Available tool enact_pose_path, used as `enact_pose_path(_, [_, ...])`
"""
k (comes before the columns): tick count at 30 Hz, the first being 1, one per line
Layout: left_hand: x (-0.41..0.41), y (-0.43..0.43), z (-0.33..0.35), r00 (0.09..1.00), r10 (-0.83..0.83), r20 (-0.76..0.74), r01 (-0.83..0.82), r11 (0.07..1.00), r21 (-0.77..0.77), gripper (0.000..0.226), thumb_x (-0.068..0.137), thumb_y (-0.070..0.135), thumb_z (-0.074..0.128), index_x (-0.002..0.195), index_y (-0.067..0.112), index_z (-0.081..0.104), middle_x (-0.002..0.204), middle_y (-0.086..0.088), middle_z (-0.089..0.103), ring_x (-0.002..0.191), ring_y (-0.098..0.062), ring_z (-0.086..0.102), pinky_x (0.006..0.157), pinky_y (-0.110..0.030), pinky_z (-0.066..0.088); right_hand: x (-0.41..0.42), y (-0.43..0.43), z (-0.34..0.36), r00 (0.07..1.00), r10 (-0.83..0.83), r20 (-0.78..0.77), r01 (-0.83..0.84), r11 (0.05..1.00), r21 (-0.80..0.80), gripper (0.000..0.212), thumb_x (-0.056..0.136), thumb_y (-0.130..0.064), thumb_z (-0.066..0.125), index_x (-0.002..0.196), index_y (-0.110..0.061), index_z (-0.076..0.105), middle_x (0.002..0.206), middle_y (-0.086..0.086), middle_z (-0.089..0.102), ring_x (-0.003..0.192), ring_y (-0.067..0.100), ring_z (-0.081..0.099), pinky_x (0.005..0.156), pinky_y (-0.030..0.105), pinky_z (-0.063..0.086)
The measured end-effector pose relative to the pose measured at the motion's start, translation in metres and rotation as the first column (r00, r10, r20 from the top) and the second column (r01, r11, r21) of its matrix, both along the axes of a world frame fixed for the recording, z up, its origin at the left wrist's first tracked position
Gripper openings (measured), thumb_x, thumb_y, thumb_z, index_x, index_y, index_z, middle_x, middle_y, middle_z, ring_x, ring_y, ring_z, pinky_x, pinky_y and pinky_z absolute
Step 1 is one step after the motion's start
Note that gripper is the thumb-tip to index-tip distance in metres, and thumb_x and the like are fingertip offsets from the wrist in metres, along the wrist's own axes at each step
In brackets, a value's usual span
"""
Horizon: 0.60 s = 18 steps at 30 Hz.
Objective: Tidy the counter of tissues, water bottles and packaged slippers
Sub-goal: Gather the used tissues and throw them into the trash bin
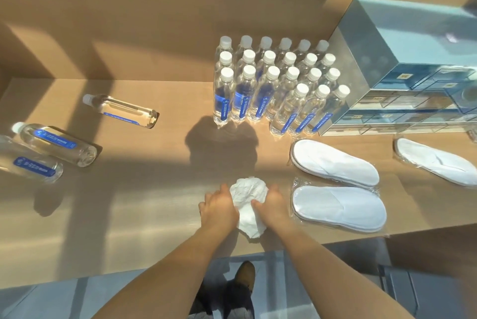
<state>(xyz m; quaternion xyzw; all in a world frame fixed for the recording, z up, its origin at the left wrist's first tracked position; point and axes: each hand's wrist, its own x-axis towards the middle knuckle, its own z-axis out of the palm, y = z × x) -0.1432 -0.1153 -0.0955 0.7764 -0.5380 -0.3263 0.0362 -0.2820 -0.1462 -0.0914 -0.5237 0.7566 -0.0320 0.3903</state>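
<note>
A crumpled white tissue lies on the wooden counter near its front edge. My left hand and my right hand press on it from either side, fingers curled on the paper. Several upright water bottles with white caps stand in rows behind. Three bottles lie on their sides at the left: one further back, two at the left edge. Three packaged white slippers lie at the right.
A stack of blue-grey tissue boxes stands at the right, behind the slippers and touching the bottle rows. The counter's front edge runs just below my hands; grey floor and my shoe show beneath it. Strong sunlight casts shadows over the counter.
</note>
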Motion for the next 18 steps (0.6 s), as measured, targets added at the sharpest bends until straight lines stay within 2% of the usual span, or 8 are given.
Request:
enact_pose_path(2, [0.005, -0.004, 0.008, 0.991, 0.007, -0.135, -0.001, 0.999, 0.041, 0.018, 0.082, 0.018, 0.055, 0.099, 0.019, 0.059, 0.098, -0.006, 0.067, 0.103, -0.032, 0.058, 0.085, -0.040, 0.044, 0.002, 0.000, 0.004, 0.993, 0.006, 0.122, -0.004, 1.000, -0.012, 0.033, 0.088, -0.024, 0.067, 0.118, -0.011, 0.065, 0.113, 0.010, 0.073, 0.108, 0.031, 0.068, 0.090, 0.037, 0.054])
enact_pose_path(4, [0.016, -0.007, 0.023, 0.916, 0.059, -0.397, -0.027, 0.996, 0.087, 0.013, 0.076, 0.026, 0.061, 0.083, 0.016, 0.066, 0.092, -0.009, 0.071, 0.094, -0.033, 0.065, 0.081, -0.040, 0.052, 0.001, 0.002, 0.020, 0.963, -0.029, 0.268, 0.034, 0.999, -0.016, 0.026, 0.087, -0.017, 0.066, 0.113, -0.014, 0.070, 0.109, 0.008, 0.076, 0.104, 0.029, 0.071, 0.089, 0.039, 0.056])
enact_pose_path(8, [0.035, -0.005, 0.063, 0.454, 0.239, -0.858, 0.003, 0.963, 0.270, 0.031, 0.081, 0.018, 0.080, 0.112, 0.016, 0.075, 0.110, -0.011, 0.079, 0.103, -0.029, 0.075, 0.093, -0.041, 0.056, -0.017, 0.006, 0.055, 0.867, -0.061, 0.494, 0.077, 0.997, -0.011, 0.028, 0.079, -0.017, 0.072, 0.106, -0.019, 0.072, 0.102, 0.006, 0.080, 0.098, 0.028, 0.076, 0.090, 0.051, 0.061])
enact_pose_path(10, [0.031, -0.011, 0.080, 0.310, 0.255, -0.916, 0.028, 0.960, 0.277, 0.034, 0.087, 0.015, 0.077, 0.120, 0.013, 0.072, 0.116, -0.014, 0.077, 0.107, -0.032, 0.074, 0.092, -0.044, 0.057, -0.031, 0.010, 0.073, 0.807, -0.075, 0.586, 0.104, 0.994, -0.016, 0.029, 0.083, -0.012, 0.075, 0.112, -0.012, 0.069, 0.107, 0.013, 0.079, 0.102, 0.032, 0.076, 0.091, 0.053, 0.060])
enact_pose_path(12, [0.018, -0.020, 0.090, 0.236, 0.270, -0.933, -0.019, 0.962, 0.274, 0.030, 0.090, 0.005, 0.070, 0.120, 0.004, 0.070, 0.116, -0.019, 0.075, 0.103, -0.036, 0.073, 0.082, -0.041, 0.061, -0.049, 0.017, 0.090, 0.750, -0.119, 0.651, 0.182, 0.983, -0.031, 0.029, 0.087, -0.005, 0.075, 0.115, -0.006, 0.066, 0.111, 0.022, 0.076, 0.103, 0.035, 0.075, 0.092, 0.055, 0.057])
enact_pose_path(14, [-0.003, -0.025, 0.099, 0.176, 0.284, -0.942, -0.026, 0.958, 0.284, 0.030, 0.091, 0.001, 0.068, 0.121, -0.001, 0.069, 0.117, -0.022, 0.074, 0.103, -0.037, 0.073, 0.084, -0.042, 0.061, -0.072, 0.027, 0.104, 0.653, -0.208, 0.728, 0.314, 0.949, -0.010, 0.036, 0.088, -0.002, 0.075, 0.122, -0.004, 0.064, 0.118, 0.025, 0.073, 0.105, 0.035, 0.073, 0.094, 0.058, 0.055])
enact_pose_path(16, [-0.032, -0.021, 0.107, 0.156, 0.262, -0.952, 0.009, 0.964, 0.267, 0.031, 0.090, 0.002, 0.069, 0.121, -0.002, 0.069, 0.118, -0.022, 0.074, 0.101, -0.036, 0.073, 0.087, -0.044, 0.059, -0.099, 0.046, 0.111, 0.537, -0.304, 0.787, 0.436, 0.898, 0.050, 0.048, 0.087, -0.010, 0.077, 0.132, -0.005, 0.060, 0.125, 0.022, 0.072, 0.113, 0.039, 0.070, 0.098, 0.061, 0.055])
enact_pose_path(18, [-0.065, -0.009, 0.113, 0.223, 0.186, -0.957, 0.034, 0.980, 0.198, 0.027, 0.091, 0.004, 0.070, 0.117, 0.000, 0.071, 0.111, -0.018, 0.077, 0.092, -0.031, 0.074, 0.075, -0.038, 0.062, -0.126, 0.069, 0.115, 0.471, -0.372, 0.800, 0.550, 0.833, 0.064, 0.049, 0.089, -0.021, 0.075, 0.135, -0.010, 0.061, 0.126, 0.016, 0.073, 0.114, 0.038, 0.071, 0.098, 0.060, 0.055])
